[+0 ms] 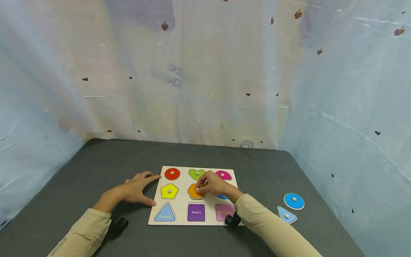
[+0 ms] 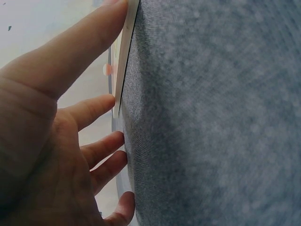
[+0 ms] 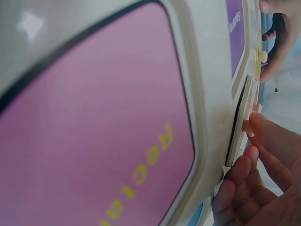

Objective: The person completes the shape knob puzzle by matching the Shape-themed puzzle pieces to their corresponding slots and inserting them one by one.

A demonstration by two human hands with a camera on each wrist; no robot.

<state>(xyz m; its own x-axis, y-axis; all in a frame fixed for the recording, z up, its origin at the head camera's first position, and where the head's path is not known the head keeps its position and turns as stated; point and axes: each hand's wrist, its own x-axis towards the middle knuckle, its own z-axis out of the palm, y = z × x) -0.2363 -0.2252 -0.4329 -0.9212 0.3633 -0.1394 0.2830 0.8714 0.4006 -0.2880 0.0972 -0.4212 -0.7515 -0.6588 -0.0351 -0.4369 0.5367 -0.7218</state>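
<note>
A pale wooden shape puzzle board (image 1: 183,205) lies on the dark table. The right hand (image 1: 216,184) pinches the small knob of an orange hexagon puzzle piece (image 1: 191,193) at the board's middle. From the right wrist view, the hexagon piece (image 3: 239,125) shows its thick side edge by the fingertips. At the board's left edge is the left hand (image 1: 133,190), thumb and fingers spread; in the left wrist view its thumb and index finger touch the board's edge (image 2: 123,61). A red circle (image 1: 172,176), yellow pentagon (image 1: 165,195), green heart (image 1: 192,174) and magenta piece (image 1: 226,176) sit in the board.
Flat labelled spaces run along the near row: Triangle (image 1: 165,211), purple Square (image 1: 196,217) and a pink rectangle (image 1: 221,207). A blue piece (image 1: 221,196) is partly hidden by the right wrist. Right of the board lie a blue oval piece (image 1: 298,204) and a light-blue triangle piece (image 1: 290,220).
</note>
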